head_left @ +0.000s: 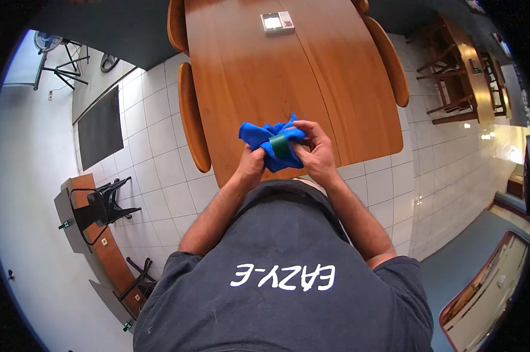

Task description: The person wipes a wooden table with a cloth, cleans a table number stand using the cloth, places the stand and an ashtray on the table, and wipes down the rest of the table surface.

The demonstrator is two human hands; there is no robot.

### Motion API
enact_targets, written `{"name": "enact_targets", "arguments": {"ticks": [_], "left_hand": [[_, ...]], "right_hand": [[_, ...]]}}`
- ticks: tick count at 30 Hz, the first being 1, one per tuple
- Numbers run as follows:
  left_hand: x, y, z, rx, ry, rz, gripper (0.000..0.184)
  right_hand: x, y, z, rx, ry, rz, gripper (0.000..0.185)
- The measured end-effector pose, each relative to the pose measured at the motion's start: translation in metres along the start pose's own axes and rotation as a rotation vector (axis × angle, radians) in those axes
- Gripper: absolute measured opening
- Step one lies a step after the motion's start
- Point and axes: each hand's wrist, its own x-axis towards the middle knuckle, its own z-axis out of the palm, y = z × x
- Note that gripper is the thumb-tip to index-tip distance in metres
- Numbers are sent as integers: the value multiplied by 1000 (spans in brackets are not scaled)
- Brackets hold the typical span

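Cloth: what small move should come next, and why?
Probably the right hand should ease the green strip off the cloth while the left hand steadies it: the strip lies across the bunched cloth, which both hands hold.

Cloth (256,136) between left hand (251,165) and right hand (320,155) — device (277,22) on table (247,76) ahead.
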Motion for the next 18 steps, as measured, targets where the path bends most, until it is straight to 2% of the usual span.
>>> {"name": "enact_targets", "arguments": {"ticks": [2, 3, 5, 9, 10, 12, 14, 16, 18], "left_hand": [[0, 2, 2, -19, 66, 5, 32], [2, -2, 0, -20, 62, 3, 32], [6, -14, -8, 98, 102, 158, 31], [4, -16, -11, 199, 192, 148, 30], [5, -12, -15, 255, 142, 118, 30], [4, -5, -20, 310, 92, 83, 30], [2, 0, -22, 141, -65, 20, 32], [5, 0, -27, 149, -72, 7, 32], [2, 5, -26, 159, -75, -2, 33]], "right_hand": [[-2, 4, 9, -142, 308, 84, 29], [-1, 3, 6, -145, 311, 84, 29], [4, 4, 2, 197, 85, 552, 31], [8, 12, 2, 294, 16, 592, 29], [8, 17, 2, 297, 12, 592, 29], [4, 17, 0, 316, -42, 427, 26], [4, 5, -3, 243, -38, 458, 24], [6, 4, -2, 172, -36, 488, 22], [9, 14, 4, 127, -32, 390, 27]]}}
